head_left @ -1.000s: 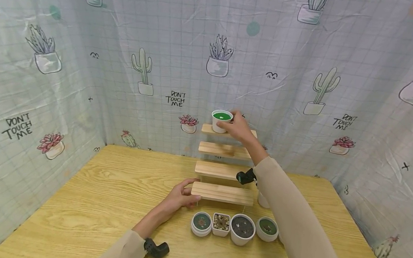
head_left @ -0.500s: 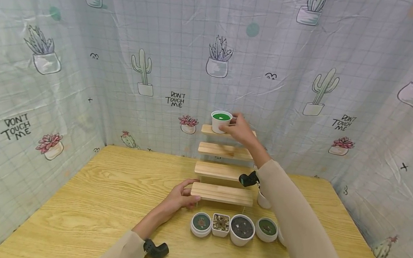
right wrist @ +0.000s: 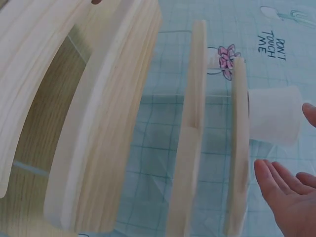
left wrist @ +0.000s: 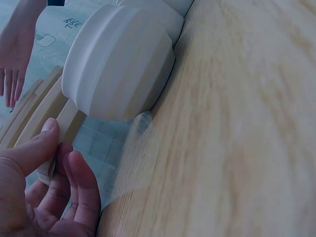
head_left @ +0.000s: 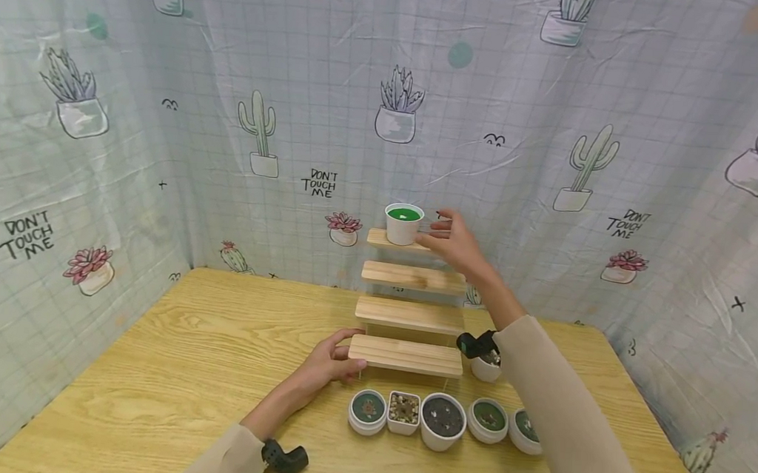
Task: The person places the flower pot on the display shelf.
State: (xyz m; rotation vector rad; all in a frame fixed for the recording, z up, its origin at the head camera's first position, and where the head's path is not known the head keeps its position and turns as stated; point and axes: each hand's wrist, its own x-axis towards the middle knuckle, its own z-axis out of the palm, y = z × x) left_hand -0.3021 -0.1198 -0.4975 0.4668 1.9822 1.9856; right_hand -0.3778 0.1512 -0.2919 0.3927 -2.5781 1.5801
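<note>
A white pot with a green top [head_left: 403, 225] stands upright at the left end of the highest step of a wooden tiered shelf [head_left: 409, 315]. Just right of it is my right hand [head_left: 458, 246], fingers spread and apart from the pot. In the right wrist view the white pot [right wrist: 275, 116] sits on the top board, with the fingers of my right hand [right wrist: 291, 192] beside it. My left hand [head_left: 329, 362] grips the left end of the lowest step. The left wrist view has the thumb and fingers of my left hand [left wrist: 49, 192] pinching that board end.
Before the shelf stands a row of white pots: a round one [head_left: 368, 412], a square pebbled one [head_left: 404, 413], a larger dark-filled one [head_left: 443, 421], a green-topped one [head_left: 488, 420] and one partly behind my right sleeve [head_left: 527, 431]. Another pot [head_left: 486, 367] stands right of the shelf.
My right hand has let go of the green-topped pot and drawn back to the right, fingers opening. The pot stays on the top step. My left hand keeps its place.
</note>
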